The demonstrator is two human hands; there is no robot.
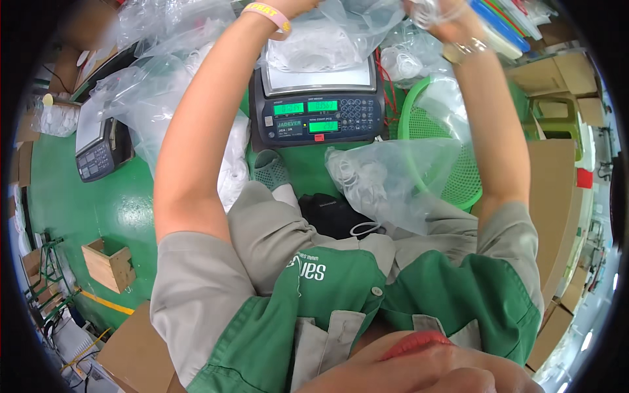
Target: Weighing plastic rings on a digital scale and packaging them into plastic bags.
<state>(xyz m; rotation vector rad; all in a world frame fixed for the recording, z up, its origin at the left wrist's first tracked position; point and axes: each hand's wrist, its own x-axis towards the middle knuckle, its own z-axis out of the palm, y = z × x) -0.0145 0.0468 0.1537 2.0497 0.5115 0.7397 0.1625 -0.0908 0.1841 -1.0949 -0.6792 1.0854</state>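
Both my arms reach forward to the top edge of the view. My left hand (296, 8), with a pink band at its wrist, is at a clear plastic bag (367, 23); its fingers are mostly cut off by the edge. My right hand (452, 26) holds a thin white coiled cable (427, 12) above the far side. Between my arms stands a counting scale (319, 118) with lit green displays. On its metal pan (314, 80) lies a clear bag of white items (314, 47). Another clear bag with white coiled cables (367, 177) lies close by my lap.
A green plastic basket (419, 108) stands right of the scale. On the left is a second scale (98, 157) beside large clear bags (141, 92). A wooden box (110, 265) sits on the green floor (65, 196). Cardboard boxes (550, 196) line the right.
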